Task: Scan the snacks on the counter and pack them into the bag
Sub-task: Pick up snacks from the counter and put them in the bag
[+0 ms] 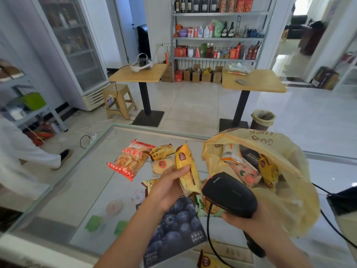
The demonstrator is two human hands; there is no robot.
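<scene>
Scanning step in hand: the left hand (170, 182) grips a yellow snack packet (187, 169) round its middle, thumb across the front, and holds it upright above the desk (77, 190), so that one long face is turned toward the reader. The right hand (249, 219) is closed round the body of a black barcode scanner (229, 194), whose head sits just beside the lower end of the packet. At that range a code can be read without moving either arm far. The barcode itself is not visible from this angle, so it may or may not face the scanner window. The scanner's cable (209, 229) loops down in front of the person, slack. A yellow plastic bag (289, 161) stands on the desk just behind the scanner with its mouth open toward the person. It holds several packets already, so a scanned item needs only a short move to the right to be dropped in. Unpacked snacks lie in a loose group on the glass within reach of the left hand: a red crisp packet (129, 161), a brown-and-yellow packet (161, 150), a round cracker (162, 165), a blueberry-printed pack (177, 223) and a green packet (208, 207) partly under the scanner. By this count the task is roughly half done.
</scene>
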